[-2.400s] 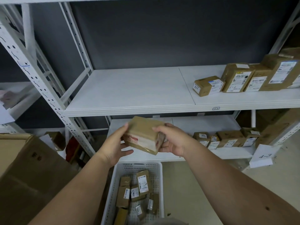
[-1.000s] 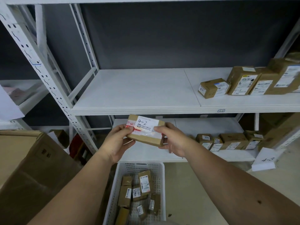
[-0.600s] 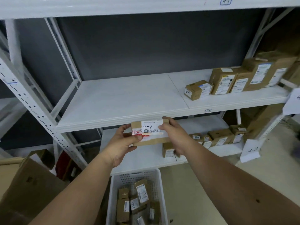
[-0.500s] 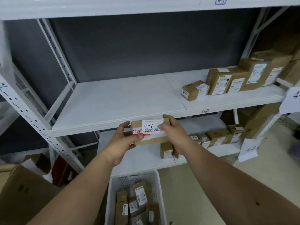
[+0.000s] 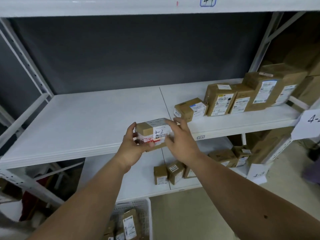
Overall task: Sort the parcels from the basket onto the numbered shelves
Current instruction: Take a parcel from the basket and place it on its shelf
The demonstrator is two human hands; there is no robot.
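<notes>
Both hands, left and right, gripped a "4-2" parcel apparently just above the middle shelf's front edge.

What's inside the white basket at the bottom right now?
The white perforated plastic basket holds several brown cardboard parcels with white labels. Only its upper right corner shows; the left forearm and the frame edge cover the rest, so no count is possible.

A dark grey wall stands beyond my hand; pale floor lies below it, a brown cardboard carton off to its right.
</notes>
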